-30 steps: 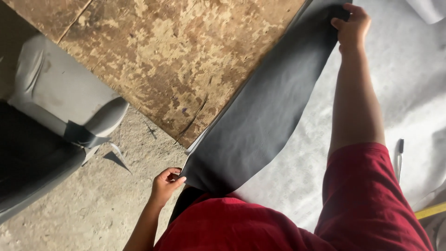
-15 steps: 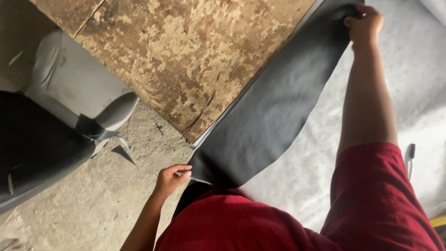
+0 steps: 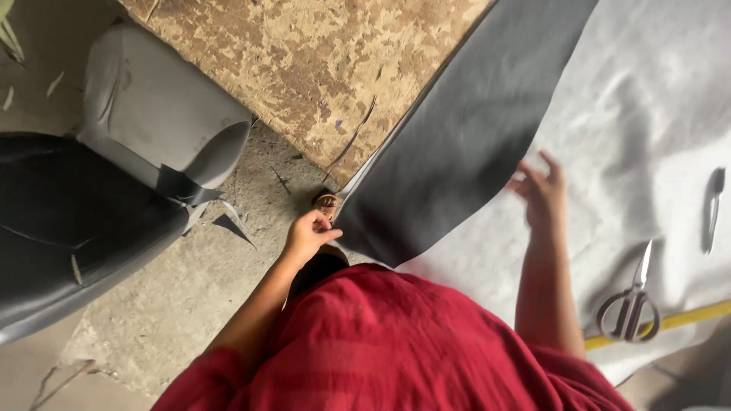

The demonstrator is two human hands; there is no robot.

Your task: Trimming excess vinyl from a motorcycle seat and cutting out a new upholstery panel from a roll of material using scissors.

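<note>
A large sheet of leather-like material lies over a worn board, its black face (image 3: 464,144) folded over its pale grey underside (image 3: 647,114). My left hand (image 3: 308,236) is curled on the near corner of the black fold, at the board's edge. Over the grey side, just right of the fold's edge, my right hand (image 3: 542,190) hovers blurred with fingers spread and nothing in it. My red shirt (image 3: 396,342) fills the bottom of the view.
Metal scissors (image 3: 628,304) lie on the grey sheet at the right, across a yellow strip (image 3: 685,320), with a slim metal tool (image 3: 714,205) beyond. A grey and black seat (image 3: 152,129) stands at the left on the concrete floor (image 3: 190,304). The worn wooden board (image 3: 320,68) lies ahead.
My right hand has let go of the far end of the black fold and drawn back toward me, now open. The left hand stays at the near corner. The view has shifted right.
</note>
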